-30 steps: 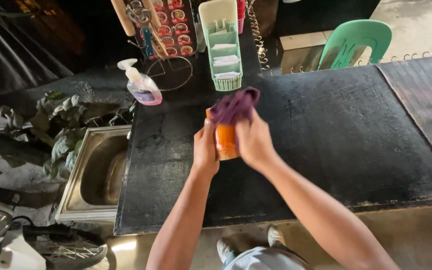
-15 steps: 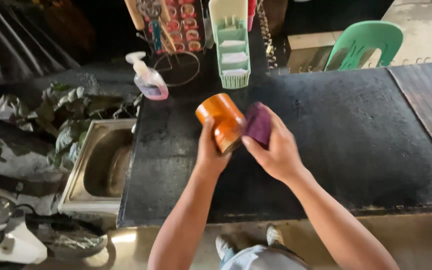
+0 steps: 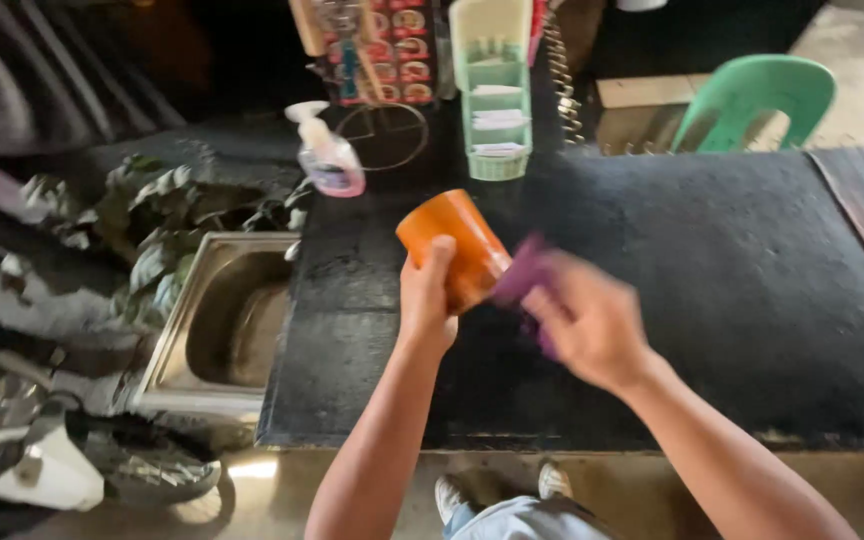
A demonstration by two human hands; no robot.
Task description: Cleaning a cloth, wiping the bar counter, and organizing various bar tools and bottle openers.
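My left hand (image 3: 426,300) grips an orange plastic cup (image 3: 452,243), tilted with its base toward the upper left, above the black counter (image 3: 712,300). My right hand (image 3: 587,322) is blurred by motion and holds a purple cloth (image 3: 518,282) against the cup's lower right end. Both hands are in the middle of the view, over the counter's near half.
A steel sink (image 3: 222,325) is set to the left of the counter, with leafy plants (image 3: 152,230) behind it. A clear pump bottle (image 3: 327,155) and a pale green rack (image 3: 497,90) stand at the counter's back. A green plastic chair (image 3: 752,100) is at the far right.
The cup has tipped from upright, covered by the cloth, to tilted on its side. The right hand has moved the cloth off the top to the cup's lower right end.
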